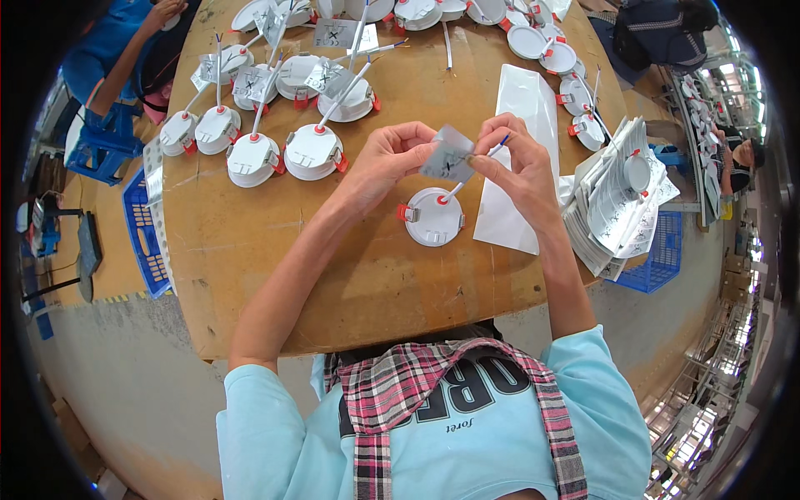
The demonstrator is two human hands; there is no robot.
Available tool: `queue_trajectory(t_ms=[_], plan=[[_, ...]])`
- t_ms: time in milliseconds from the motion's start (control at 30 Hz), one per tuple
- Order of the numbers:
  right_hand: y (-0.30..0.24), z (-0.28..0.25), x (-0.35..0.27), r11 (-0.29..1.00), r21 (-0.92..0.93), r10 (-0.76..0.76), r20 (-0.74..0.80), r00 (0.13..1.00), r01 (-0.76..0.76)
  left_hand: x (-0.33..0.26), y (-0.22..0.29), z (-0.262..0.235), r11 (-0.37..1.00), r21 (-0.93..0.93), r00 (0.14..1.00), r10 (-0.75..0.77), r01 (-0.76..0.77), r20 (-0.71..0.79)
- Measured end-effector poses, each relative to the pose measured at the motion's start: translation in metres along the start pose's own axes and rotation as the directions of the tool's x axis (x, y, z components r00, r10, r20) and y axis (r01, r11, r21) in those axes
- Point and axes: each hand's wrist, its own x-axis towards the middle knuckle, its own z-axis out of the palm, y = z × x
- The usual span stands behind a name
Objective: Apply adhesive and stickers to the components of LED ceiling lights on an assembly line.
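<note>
A silver printed label (pixel 447 153) is stretched between my two hands above the table. My left hand (pixel 390 157) pinches its left edge. Thumb and fingers of my right hand (pixel 518 167) close on its right edge, beside the cable (pixel 455 193) whose blue-tipped end pokes up past the fingers. That cable rises from a round white downlight (pixel 433 227) lying back side up on the table below my hands. The lamp has metal spring clips with a red piece at its left. Whether the label is wrapped around the cable cannot be made out.
A white sheet (pixel 508 212) lies right of the lamp. Stacked downlights (pixel 313 155) with cables and labels fill the far left of the wooden table (pixel 250 275); others stand far right. A pile of white sheets (pixel 596 225) and blue crates (pixel 658 258) flank it. Other people sit beyond.
</note>
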Motion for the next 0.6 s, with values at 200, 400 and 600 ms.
queue_trajectory(t_ms=[200,400,600], plan=[[0.002,0.007,0.001,0.988,0.121,0.102,-0.071,0.992,-0.093,0.0,-0.002,0.011,0.999,0.035,0.988,0.041,-0.036,-0.147],[0.002,0.011,0.004,0.981,0.179,0.085,-0.061,0.995,-0.073,-0.001,-0.003,0.006,0.997,0.071,0.972,0.034,-0.018,-0.232],[-0.005,0.013,0.007,0.963,0.218,0.174,-0.053,0.983,-0.159,0.005,-0.006,0.001,0.998,0.03,0.96,0.056,-0.05,-0.275]])
